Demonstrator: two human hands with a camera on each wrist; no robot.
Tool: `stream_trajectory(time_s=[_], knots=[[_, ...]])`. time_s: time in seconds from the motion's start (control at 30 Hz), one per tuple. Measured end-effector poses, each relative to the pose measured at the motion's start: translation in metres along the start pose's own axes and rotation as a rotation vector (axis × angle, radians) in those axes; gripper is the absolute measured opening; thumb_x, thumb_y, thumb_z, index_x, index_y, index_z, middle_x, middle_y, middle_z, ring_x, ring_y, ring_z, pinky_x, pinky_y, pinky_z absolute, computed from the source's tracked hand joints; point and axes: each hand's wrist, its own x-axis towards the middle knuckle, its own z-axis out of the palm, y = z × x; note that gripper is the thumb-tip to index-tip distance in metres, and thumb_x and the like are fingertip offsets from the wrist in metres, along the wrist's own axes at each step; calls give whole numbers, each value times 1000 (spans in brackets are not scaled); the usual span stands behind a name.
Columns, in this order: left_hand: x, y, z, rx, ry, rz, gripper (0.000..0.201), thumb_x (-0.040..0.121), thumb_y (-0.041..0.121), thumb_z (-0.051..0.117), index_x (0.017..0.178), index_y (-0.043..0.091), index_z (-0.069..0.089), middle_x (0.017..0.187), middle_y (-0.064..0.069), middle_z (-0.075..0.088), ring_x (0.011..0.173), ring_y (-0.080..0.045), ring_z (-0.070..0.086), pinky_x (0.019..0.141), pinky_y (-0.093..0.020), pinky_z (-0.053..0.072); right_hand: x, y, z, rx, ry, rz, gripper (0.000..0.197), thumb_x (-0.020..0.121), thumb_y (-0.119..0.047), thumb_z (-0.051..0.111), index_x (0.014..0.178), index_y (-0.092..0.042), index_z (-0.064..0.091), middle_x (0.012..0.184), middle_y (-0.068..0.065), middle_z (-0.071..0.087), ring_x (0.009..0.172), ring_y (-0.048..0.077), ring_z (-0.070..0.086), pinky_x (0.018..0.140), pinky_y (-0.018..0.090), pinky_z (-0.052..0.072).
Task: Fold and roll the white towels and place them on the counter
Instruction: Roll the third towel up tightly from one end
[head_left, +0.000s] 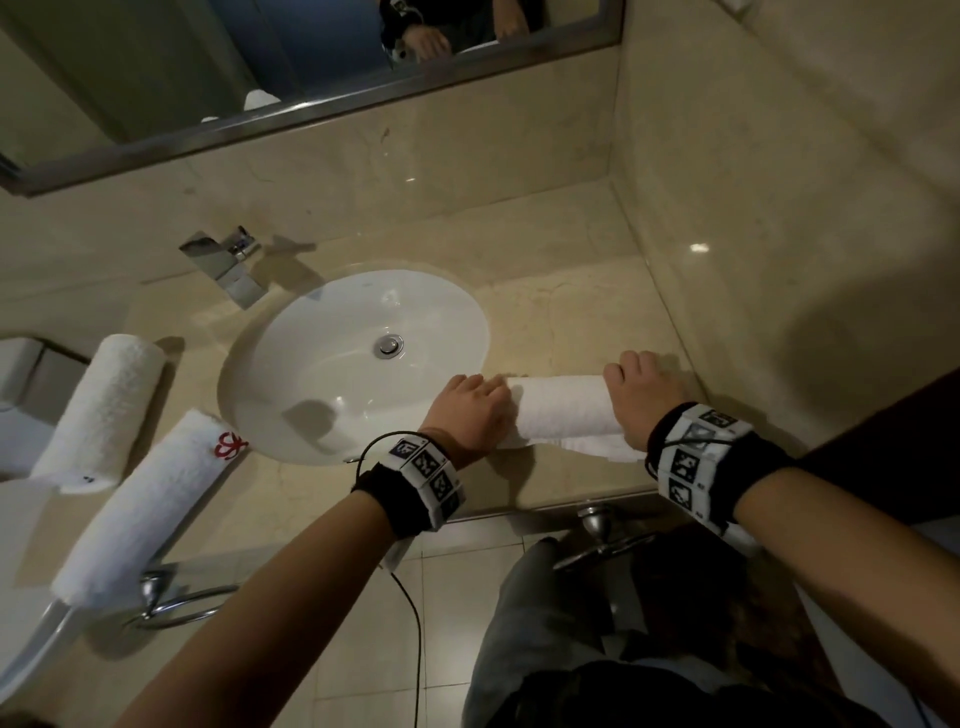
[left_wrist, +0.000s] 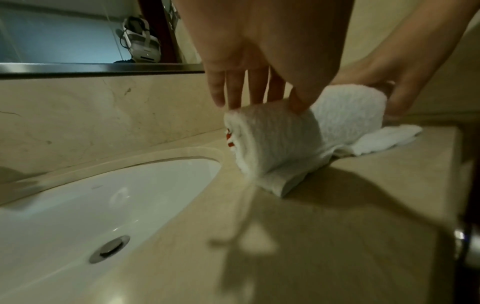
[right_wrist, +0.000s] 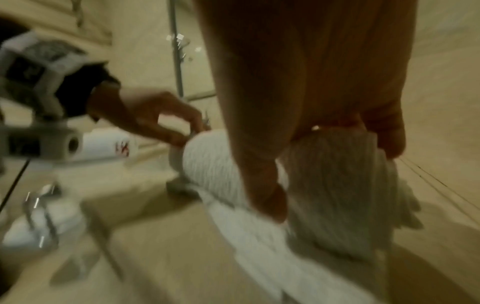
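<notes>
A white towel (head_left: 563, 410) lies half rolled on the beige counter (head_left: 571, 312) just right of the sink. Its loose tail (head_left: 592, 448) is flat toward the front edge. My left hand (head_left: 493, 402) grips the roll's left end, with fingers (left_wrist: 233, 92) on top and thumb on the near side. My right hand (head_left: 631, 395) curls over the right end, its thumb (right_wrist: 265, 189) pressed on the roll (right_wrist: 337, 185). Red embroidery shows at the roll's left end (left_wrist: 230, 137). Two finished rolls lie left of the sink: a plain one (head_left: 104, 410) and one with a red logo (head_left: 150, 509).
The white oval sink (head_left: 332, 358) sits to the left of the towel, with a chrome faucet (head_left: 228, 265) behind it. A marble side wall (head_left: 779, 208) closes the counter on the right. A mirror (head_left: 260, 78) hangs above. A chrome towel ring (head_left: 176, 608) hangs below the counter edge.
</notes>
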Motion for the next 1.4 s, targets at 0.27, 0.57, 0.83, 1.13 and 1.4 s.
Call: stream_trajectory(time_s=[0.27,0.57,0.83,1.13,1.4], knots=[[21,4,-27,-46,-220,-131,61,78,31,66,131,15,40,125,-8,50,116,-27,47,94,-37,45,12,12,-17,87,-303,-13,86,88,-33,60,147,-8,2,141,17,36,126,30,42,95,34,41],[18,2,-9,-200,-351,-197,78,65,31,78,124,10,32,114,-12,57,106,-32,56,82,-35,44,22,20,-11,103,-294,-120,77,62,-37,77,126,-19,37,123,9,45,108,26,50,91,39,48],[7,-3,6,-37,-232,-158,87,64,54,73,131,16,33,124,-6,55,112,-28,53,94,-40,39,35,-1,1,97,2,-227,62,74,-26,71,126,-15,37,126,7,43,118,26,35,94,33,37],[21,12,3,-334,-274,-271,80,67,47,74,130,24,32,122,-5,55,111,-27,56,94,-38,45,45,21,5,1532,65,129,54,84,6,52,134,-10,39,127,13,45,110,21,43,83,32,42],[29,13,7,-343,-285,-229,81,69,44,74,134,22,30,123,-9,52,112,-29,54,94,-41,45,51,3,10,1654,-143,343,19,92,-26,44,95,-11,56,108,10,51,99,23,48,79,31,37]])
